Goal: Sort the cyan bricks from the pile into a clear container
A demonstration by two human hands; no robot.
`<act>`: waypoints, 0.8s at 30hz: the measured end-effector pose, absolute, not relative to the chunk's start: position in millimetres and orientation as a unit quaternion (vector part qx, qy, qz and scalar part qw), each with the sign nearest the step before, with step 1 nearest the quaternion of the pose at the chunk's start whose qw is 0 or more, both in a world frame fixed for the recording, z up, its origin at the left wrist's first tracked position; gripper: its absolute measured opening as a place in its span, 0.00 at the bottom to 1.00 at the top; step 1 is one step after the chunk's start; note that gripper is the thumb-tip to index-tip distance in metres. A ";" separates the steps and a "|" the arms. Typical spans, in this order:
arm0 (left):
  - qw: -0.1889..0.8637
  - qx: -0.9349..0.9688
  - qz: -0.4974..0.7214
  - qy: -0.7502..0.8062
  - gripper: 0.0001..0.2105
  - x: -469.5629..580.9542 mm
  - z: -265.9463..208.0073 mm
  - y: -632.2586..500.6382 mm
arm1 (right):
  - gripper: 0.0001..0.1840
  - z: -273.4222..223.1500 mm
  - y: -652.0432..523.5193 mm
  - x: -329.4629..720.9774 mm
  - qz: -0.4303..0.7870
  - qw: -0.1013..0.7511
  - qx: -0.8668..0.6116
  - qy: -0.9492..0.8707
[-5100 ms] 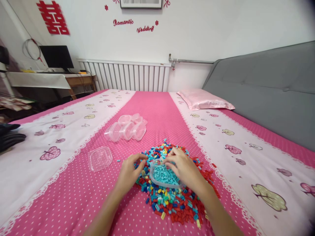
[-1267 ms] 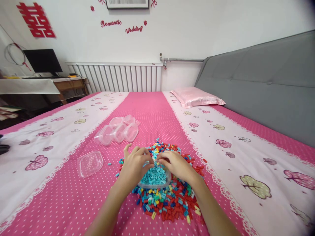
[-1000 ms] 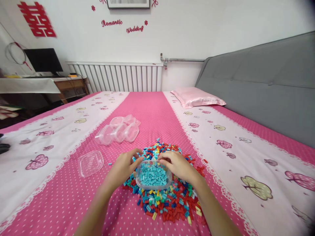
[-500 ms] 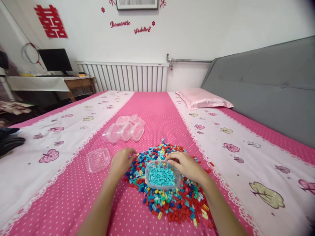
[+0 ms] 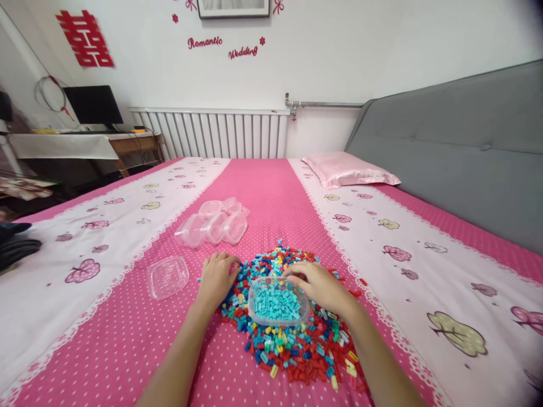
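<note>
A clear plastic container full of turquoise toy bricks rests on a heap of mixed-colour small bricks. At the heap's left edge is my left hand, palm down, fingers bent toward the thumb among the bricks; any brick in its fingertips is hidden. My right hand reaches over the container's upper right rim. Its thumb and fingers come together in a pinch above the turquoise bricks, and what they hold cannot be made out. A clear lid lies flat left of my left hand.
Several clear containers lie clustered beyond the lid on the pink bedspread. A pink pillow sits by the grey headboard. Dark gloves or cloth lie at the left edge. A radiator stands against the wall.
My left hand has shifted slightly right and forward, its back turned more upward at the heap's edge. My right hand stays over the container's rim. The view has tilted a little.
</note>
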State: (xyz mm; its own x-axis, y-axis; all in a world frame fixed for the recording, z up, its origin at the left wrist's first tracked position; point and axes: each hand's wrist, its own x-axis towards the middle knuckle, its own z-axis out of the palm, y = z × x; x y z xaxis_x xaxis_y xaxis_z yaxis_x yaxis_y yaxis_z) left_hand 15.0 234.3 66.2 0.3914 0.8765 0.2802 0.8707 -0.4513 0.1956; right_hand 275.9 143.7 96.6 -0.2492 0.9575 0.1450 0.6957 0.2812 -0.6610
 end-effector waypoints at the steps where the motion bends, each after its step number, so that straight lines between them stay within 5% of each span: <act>1: 0.008 0.835 0.174 0.522 0.10 15.6 66.6 233.9 | 0.12 96.9 143.6 275.8 0.242 0.271 -0.549 -0.753; 15: 0.050 0.813 0.237 0.529 0.05 17.1 68.0 234.5 | 0.12 96.2 143.9 276.2 0.240 0.273 -0.546 -0.755; 24: 0.183 0.779 0.381 0.463 0.09 21.6 85.4 225.4 | 0.12 97.2 143.9 275.8 0.242 0.266 -0.552 -0.752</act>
